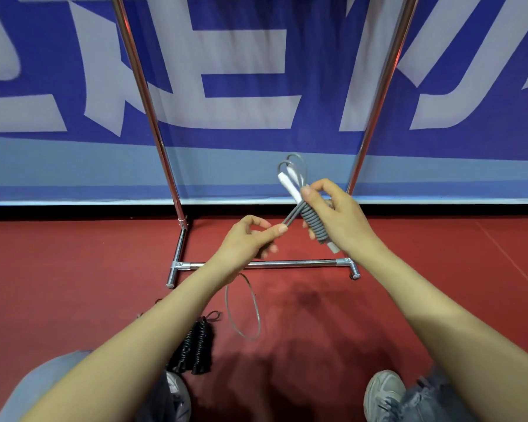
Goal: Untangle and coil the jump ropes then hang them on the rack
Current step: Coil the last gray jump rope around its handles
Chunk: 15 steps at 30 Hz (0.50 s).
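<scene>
Right hand gripped grey coiled jump rope; left hand pinched its loose cord. Black jump rope lay on red floor before chrome rack, blue banner behind.

**Open gap between the poles, clutter low on the floor**

Wide clear space between the two slanted chrome uprights of the metal rack, only the blue-and-white banner behind. Low down, the chrome base crossbar blocks the way. On the red mat floor, a loose grey wire loop and a black coiled rope bundle crowd the left; right side lies bare
</scene>
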Each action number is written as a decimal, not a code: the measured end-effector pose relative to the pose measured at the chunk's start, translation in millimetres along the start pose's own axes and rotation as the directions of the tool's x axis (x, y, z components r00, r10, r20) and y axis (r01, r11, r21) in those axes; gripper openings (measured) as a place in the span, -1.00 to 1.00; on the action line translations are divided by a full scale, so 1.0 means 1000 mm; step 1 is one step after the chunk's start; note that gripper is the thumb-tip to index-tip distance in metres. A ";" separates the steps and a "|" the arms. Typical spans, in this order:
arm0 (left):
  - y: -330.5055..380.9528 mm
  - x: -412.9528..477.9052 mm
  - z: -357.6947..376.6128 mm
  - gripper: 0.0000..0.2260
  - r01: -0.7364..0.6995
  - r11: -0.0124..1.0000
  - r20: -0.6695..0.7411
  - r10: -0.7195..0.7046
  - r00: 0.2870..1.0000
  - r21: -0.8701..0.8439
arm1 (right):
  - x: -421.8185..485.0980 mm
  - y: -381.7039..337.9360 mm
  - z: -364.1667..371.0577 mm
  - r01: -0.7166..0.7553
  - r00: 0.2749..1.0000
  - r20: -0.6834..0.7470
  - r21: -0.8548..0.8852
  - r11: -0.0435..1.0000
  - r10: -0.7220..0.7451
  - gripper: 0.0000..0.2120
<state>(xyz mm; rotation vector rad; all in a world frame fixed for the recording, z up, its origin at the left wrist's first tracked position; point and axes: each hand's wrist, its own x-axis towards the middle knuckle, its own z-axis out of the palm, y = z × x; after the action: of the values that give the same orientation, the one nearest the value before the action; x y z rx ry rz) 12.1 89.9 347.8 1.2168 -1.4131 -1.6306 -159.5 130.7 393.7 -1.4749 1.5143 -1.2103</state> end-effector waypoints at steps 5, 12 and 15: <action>0.011 0.009 -0.026 -0.74 -0.137 0.985 0.067 0.131 0.989 0.101 | -0.006 -0.002 -0.011 0.079 0.956 0.288 -0.076 0.994 -0.054 -0.49; 0.030 -0.001 -0.026 -0.59 -0.259 0.919 0.302 0.167 0.939 0.297 | -0.012 0.007 0.002 0.126 0.778 0.544 -0.625 0.771 0.314 -0.32; 0.029 -0.004 -0.008 -0.61 -0.283 0.884 0.229 0.209 0.951 0.371 | -0.011 0.015 0.006 0.128 0.815 0.465 -0.726 0.676 0.345 -0.44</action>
<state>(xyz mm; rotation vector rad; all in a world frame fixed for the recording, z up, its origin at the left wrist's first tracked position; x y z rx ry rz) 18.5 84.7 377.3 1.0611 -2.0068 -1.3397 -157.7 139.0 376.3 -1.9654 1.6744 0.0507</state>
